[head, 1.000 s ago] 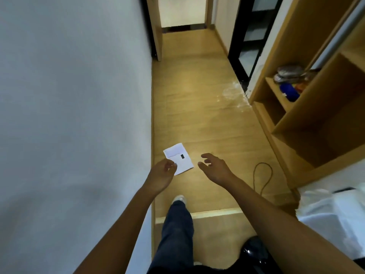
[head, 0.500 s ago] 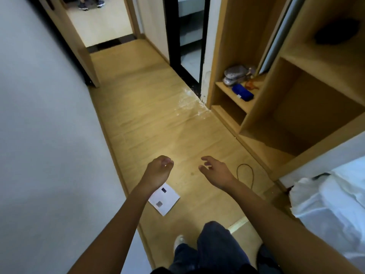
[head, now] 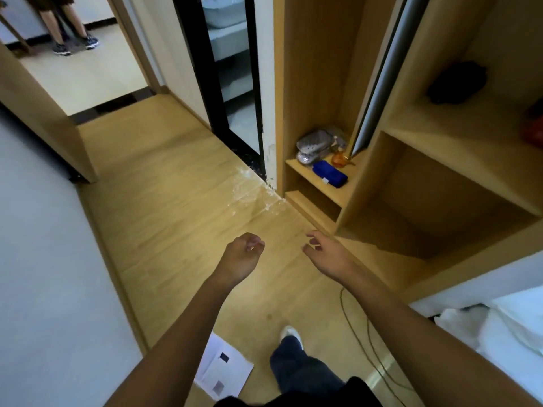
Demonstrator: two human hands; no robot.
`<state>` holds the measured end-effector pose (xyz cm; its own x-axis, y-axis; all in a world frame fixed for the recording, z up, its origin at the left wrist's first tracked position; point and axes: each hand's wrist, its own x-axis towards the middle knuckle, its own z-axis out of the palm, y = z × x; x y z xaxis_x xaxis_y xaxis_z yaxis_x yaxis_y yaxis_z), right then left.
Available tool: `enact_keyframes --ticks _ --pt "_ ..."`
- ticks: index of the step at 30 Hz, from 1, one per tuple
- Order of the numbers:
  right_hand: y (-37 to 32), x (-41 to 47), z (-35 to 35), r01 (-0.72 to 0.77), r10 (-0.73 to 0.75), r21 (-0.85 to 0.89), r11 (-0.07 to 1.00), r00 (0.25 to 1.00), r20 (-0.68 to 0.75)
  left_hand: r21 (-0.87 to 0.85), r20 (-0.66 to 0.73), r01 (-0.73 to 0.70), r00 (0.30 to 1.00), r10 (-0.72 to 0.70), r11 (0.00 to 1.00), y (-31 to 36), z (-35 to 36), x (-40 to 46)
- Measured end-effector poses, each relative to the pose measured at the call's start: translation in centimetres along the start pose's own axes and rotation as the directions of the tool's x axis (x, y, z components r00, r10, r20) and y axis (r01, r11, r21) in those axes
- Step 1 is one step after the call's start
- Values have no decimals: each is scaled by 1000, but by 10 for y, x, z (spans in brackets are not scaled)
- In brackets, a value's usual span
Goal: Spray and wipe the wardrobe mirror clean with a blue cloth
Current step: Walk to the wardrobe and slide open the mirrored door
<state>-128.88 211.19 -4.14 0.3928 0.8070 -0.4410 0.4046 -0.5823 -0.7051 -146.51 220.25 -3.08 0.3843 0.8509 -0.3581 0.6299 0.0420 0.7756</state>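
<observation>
A folded blue cloth [head: 330, 173] lies on a low shelf of the wooden wardrobe [head: 317, 83]. Behind the cloth stands an amber spray bottle [head: 339, 158]. A tall mirror strip [head: 379, 74] runs up the wardrobe's edge to the right of that shelf. My left hand [head: 242, 254] hovers over the floor with fingers loosely curled and holds nothing. My right hand [head: 326, 251] is beside it, fingers relaxed and spread, empty. Both hands are well short of the shelf.
Grey slippers [head: 314, 143] sit behind the cloth. A white paper sheet [head: 223, 368] lies on the wooden floor by my foot. A thin cable [head: 361, 327] loops on the floor at right. White bedding [head: 505, 327] fills the lower right. A person's legs [head: 67, 27] stand beyond the doorway.
The paper has left my left hand and now lies on the floor behind my arms. I have stepped forward and the wardrobe shelf with the blue cloth is closer.
</observation>
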Motion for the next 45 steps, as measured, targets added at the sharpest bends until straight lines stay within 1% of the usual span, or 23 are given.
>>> enact_keyframes --ticks 5,9,12,16,22,28,32,36,40,45 --pt "-17 61 -50 -13 14 32 999 1000 -24 -40 30 -14 999 15 999 44 5 71" --pt "-24 97 -75 -42 44 61 997 998 -34 -32 62 -14 998 16 999 63 7 117" --pt "-28 126 -90 -74 78 66 995 995 -58 -14 111 -49 992 50 999 80 11 153" --pt "-34 164 -101 -128 138 105 986 986 -92 6 182 -85 980 83 996 99 12 203" --pt "-63 243 -112 -205 235 174 963 956 -176 48 299 -178 941 156 983 127 -3 309" --pt "-112 323 -116 -274 333 256 927 915 -227 78 389 -181 911 137 980 153 -36 409" --pt "-132 354 -124 -289 381 315 904 879 -288 123 480 -247 863 160 961 174 -44 457" --pt "-139 362 -141 -279 407 379 883 855 -320 99 544 -298 815 199 949 198 -40 479" --pt "-138 357 -166 -267 434 420 867 820 -374 47 603 -372 750 271 927 233 -25 483" --pt "-145 327 -194 -198 425 457 867 773 -472 6 665 -458 666 339 889 273 -1 468"
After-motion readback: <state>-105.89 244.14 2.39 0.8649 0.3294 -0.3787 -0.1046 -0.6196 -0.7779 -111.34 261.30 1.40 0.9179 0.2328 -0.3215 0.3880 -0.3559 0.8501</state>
